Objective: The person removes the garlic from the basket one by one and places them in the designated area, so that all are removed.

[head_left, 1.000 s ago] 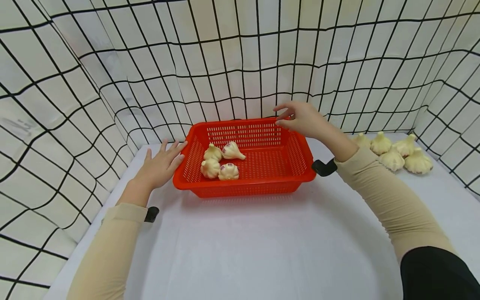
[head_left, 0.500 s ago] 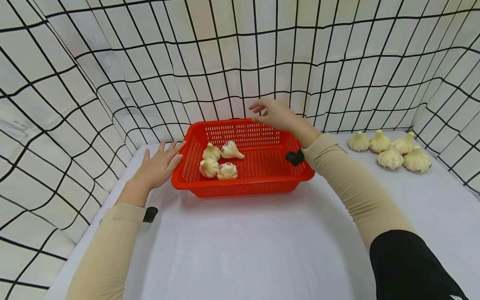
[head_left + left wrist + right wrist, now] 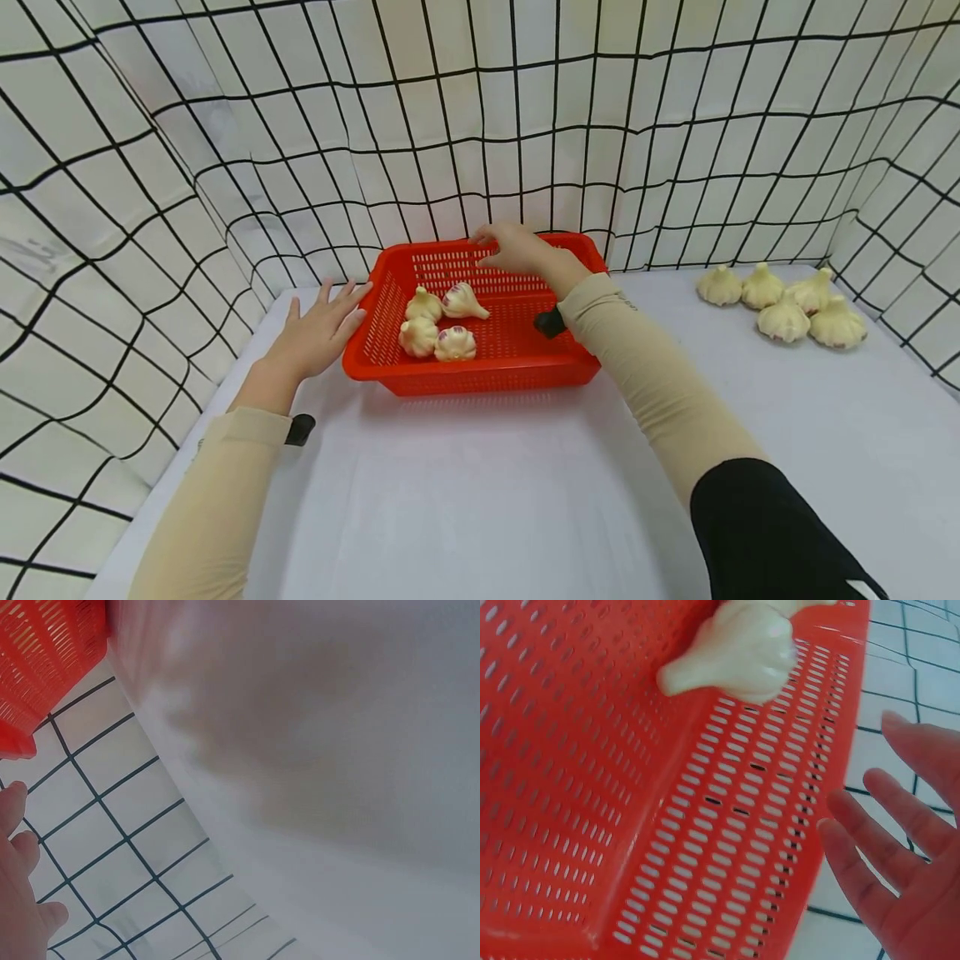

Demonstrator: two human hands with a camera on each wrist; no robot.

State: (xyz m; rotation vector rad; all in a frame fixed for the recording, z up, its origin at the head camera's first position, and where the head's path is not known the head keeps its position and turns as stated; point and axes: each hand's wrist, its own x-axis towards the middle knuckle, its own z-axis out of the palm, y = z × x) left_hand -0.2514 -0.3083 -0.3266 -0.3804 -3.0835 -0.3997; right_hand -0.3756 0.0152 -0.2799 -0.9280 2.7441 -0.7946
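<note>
A red slotted plastic basket stands on the white table. Several garlic bulbs lie grouped in its left half, among them a purple-streaked garlic bulb with its stem pointing right. My left hand is spread with straight fingers, fingertips right at the basket's left rim. My right hand is over the back part of the basket near the back rim, fingers loosely bent and holding nothing. In the right wrist view the right hand's fingers are spread beside the slotted wall, below a garlic bulb.
More garlic bulbs lie in a cluster at the right back of the table. A black wire grid with white sheeting behind rises at the back and both sides.
My right hand has moved left across the back of the basket, from its right corner toward the middle, and lowered slightly. The left hand, basket and garlic bulbs have stayed put.
</note>
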